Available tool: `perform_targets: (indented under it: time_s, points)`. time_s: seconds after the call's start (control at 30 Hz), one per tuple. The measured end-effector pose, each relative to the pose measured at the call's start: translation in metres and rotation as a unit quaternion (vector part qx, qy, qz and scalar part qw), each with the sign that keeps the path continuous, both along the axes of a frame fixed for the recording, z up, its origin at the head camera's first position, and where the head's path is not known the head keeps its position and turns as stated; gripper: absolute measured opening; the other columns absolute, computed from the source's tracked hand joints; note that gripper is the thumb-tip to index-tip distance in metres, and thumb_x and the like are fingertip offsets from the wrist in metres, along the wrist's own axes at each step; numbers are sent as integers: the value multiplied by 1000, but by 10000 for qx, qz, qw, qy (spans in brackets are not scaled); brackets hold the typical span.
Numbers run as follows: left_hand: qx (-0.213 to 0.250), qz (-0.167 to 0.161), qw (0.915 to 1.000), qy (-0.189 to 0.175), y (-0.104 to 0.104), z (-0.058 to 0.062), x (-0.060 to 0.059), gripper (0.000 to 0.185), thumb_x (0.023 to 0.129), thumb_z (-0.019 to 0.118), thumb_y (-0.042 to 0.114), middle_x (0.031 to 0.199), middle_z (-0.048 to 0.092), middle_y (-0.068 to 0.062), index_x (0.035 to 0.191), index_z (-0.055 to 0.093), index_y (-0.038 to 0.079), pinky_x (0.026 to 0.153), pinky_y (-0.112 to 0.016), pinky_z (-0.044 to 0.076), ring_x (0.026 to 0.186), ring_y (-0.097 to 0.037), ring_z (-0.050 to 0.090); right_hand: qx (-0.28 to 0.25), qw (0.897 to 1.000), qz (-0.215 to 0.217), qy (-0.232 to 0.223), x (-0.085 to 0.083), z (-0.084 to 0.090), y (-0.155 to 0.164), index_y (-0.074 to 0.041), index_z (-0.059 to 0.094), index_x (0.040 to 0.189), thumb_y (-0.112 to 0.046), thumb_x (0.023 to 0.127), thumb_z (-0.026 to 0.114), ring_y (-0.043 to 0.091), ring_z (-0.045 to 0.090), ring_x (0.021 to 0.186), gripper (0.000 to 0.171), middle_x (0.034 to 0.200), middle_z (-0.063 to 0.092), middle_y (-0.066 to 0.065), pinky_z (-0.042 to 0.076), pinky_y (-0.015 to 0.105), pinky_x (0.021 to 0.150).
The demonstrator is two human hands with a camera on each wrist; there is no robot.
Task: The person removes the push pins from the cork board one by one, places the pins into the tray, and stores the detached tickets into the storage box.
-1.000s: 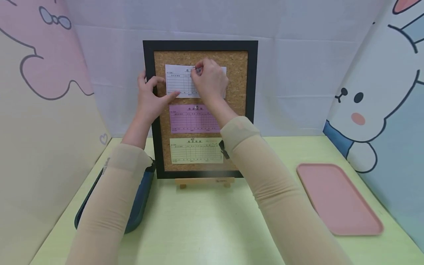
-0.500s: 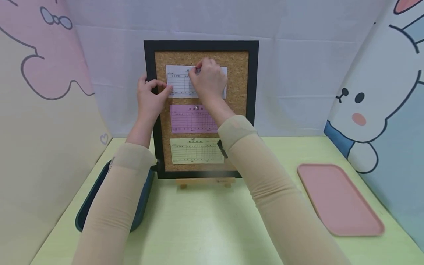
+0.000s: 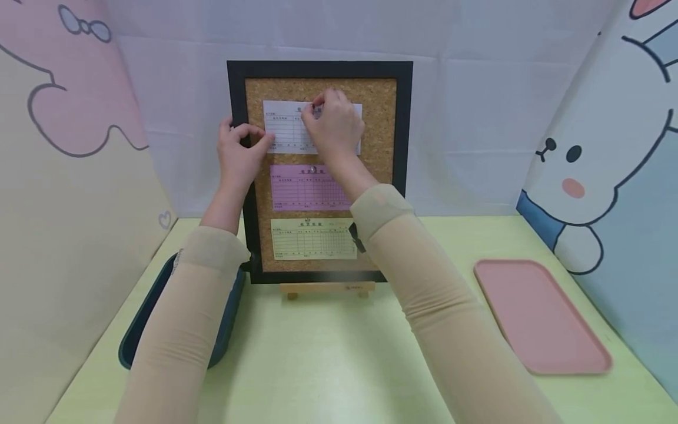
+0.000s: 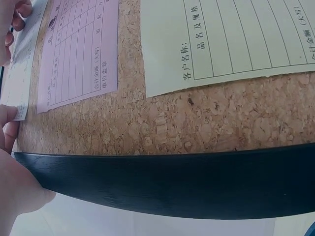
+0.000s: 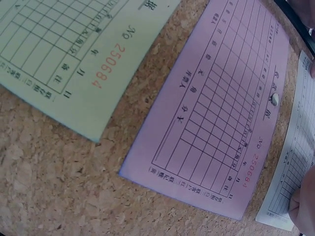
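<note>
A black-framed cork board (image 3: 381, 118) stands upright on the table and carries a white slip (image 3: 281, 126), a pink slip (image 3: 302, 191) and a yellow slip (image 3: 312, 238). My left hand (image 3: 249, 136) grips the frame's left edge, its thumb on the white slip's left edge (image 4: 19, 73). My right hand (image 3: 316, 109) pinches a small pushpin at the white slip's top centre. Another pin (image 5: 274, 99) holds the pink slip (image 5: 216, 132). The yellow slip (image 4: 236, 39) lies just above the lower frame bar (image 4: 172, 182).
A small wooden easel (image 3: 325, 289) props the board. A dark blue tray (image 3: 135, 335) lies under my left forearm. A pink tray (image 3: 540, 318) sits at the right. Cartoon panels wall both sides, with white cloth behind.
My left thumb has drawn back from under the white slip to its left edge beside the frame. My right hand has stayed at the slip's top centre.
</note>
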State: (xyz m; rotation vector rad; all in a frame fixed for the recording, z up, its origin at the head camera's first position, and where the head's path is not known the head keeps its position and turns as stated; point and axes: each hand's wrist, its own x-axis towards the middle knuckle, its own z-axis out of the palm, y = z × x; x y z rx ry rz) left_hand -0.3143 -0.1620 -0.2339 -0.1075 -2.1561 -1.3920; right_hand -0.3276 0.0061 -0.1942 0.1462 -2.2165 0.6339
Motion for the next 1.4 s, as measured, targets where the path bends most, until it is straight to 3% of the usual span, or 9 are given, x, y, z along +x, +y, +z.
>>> perform_targets:
  time_s: [0.37, 0.7, 1.03, 1.4]
  points:
    - [13, 65, 9999, -81, 0, 2, 3, 26, 84, 70, 33, 153, 24, 0, 87, 65, 7, 114, -30, 15, 142, -17, 16, 1, 9999, 119, 25, 2, 0, 2, -17, 67, 97, -32, 92, 52, 11, 59, 71, 21, 92, 65, -3, 46, 29, 57]
    - [190, 135, 9991, -365, 1, 8, 7, 25, 83, 71, 34, 152, 24, 0, 88, 66, 9, 113, -27, 18, 142, -17, 17, -191, 9994, 238, -148, 12, 6, 17, -16, 68, 99, -33, 92, 51, 10, 51, 70, 25, 84, 58, -2, 38, 25, 58]
    - [710, 314, 9934, -848, -2, 17, 14, 23, 84, 71, 34, 153, 22, 4, 89, 66, 12, 113, -26, 17, 142, -14, 13, -127, 9979, 607, 182, 30, 19, 32, -14, 68, 97, -31, 92, 53, 11, 48, 68, 23, 78, 56, -2, 32, 22, 57]
    - [834, 525, 9925, -730, -5, 29, 30, 20, 84, 71, 33, 141, 35, 8, 87, 68, 13, 109, -23, 20, 135, -10, 23, 149, 9901, 1236, 652, 54, 39, 51, -8, 67, 97, -26, 92, 54, 12, 48, 71, 23, 78, 59, 2, 33, 23, 61]
